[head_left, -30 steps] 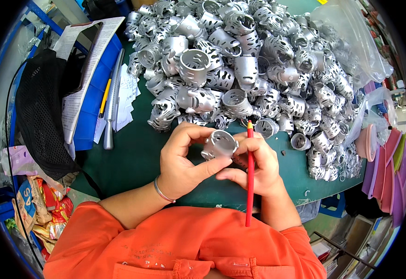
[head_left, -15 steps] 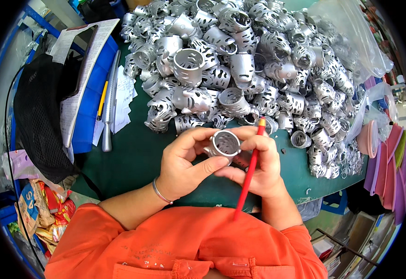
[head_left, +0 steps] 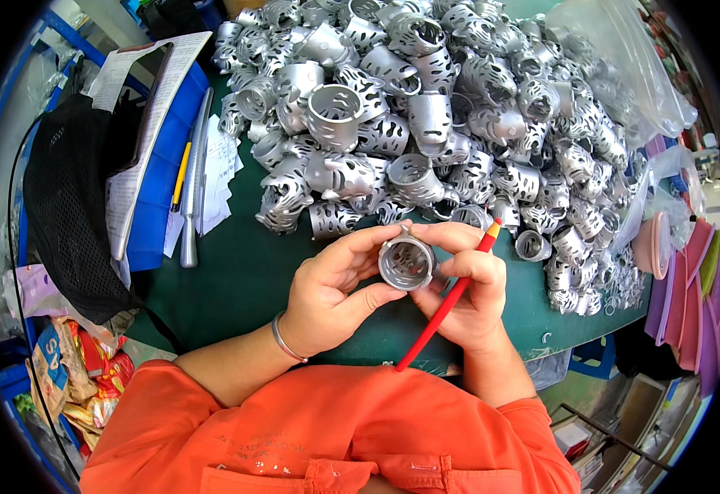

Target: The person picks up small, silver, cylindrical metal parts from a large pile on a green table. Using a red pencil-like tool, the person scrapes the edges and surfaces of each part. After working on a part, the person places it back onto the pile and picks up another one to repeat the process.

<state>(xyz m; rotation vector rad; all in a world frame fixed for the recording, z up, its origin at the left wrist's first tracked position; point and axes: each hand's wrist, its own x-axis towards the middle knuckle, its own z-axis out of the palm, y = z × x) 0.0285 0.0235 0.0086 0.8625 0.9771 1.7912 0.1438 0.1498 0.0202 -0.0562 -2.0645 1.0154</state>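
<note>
Over the near part of the table, my left hand (head_left: 333, 284) closes its fingers and thumb round a silver metal sleeve (head_left: 407, 257), a short cylinder with small lugs on its rim. The sleeve's open end faces up toward me, showing its inside wall. My right hand (head_left: 473, 288) supports the sleeve from the other side with its fingertips. A red pencil (head_left: 436, 329) is also gripped in my right hand, slanting between the fingers, with its yellow band and red tip uppermost. My fingers hide most of the sleeve's outer wall.
A large heap of similar silver sleeves with cut-out slots (head_left: 426, 115) covers the far side of the green table (head_left: 212, 305). Left of it lie a file (head_left: 189, 239), a yellow pencil (head_left: 182, 177), papers and a blue bin (head_left: 162, 206). A clear plastic bag (head_left: 624, 66) is at the far right.
The sleeve has turned and tilted in my fingers, so more of its inside shows. The red pencil has swung to a flatter slant, its tip shifting right.
</note>
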